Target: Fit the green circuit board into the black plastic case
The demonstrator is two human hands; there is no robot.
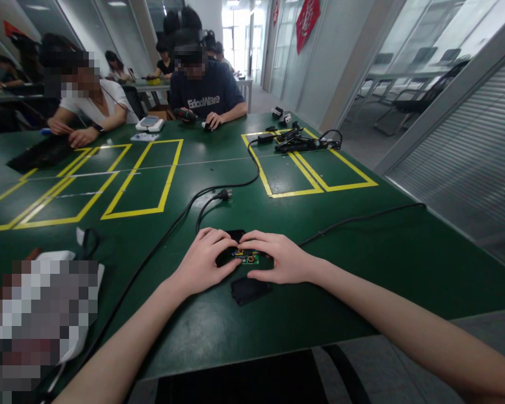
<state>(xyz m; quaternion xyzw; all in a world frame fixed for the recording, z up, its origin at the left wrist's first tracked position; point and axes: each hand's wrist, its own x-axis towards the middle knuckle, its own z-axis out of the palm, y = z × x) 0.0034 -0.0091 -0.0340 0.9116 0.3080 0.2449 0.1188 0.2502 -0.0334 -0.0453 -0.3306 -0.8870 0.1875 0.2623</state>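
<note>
Perhaps the likeliest trouble for us is a bent or strained part: both hands crowd the board [251, 258], and pressing on its coils rather than its edges could do the harm. A tug is another risk, since the cord [362, 217] runs in behind our right hand [280, 258] and the plug [224, 194] trails a lead behind our left hand [212, 255]; where either ends is hidden. A careless sweep of the right thumb could also knock the cover [249, 290], lying loose just below it on the table [185, 336].

As for the grip, the board sits between our two hands, at the fingertips, well clear of the palms. Our left fingers and thumb curve partly open around its left side; our right fingers reach over its far side, the thumb spread apart, nearer us. We cannot tell whether either hand truly pinches it.
</note>
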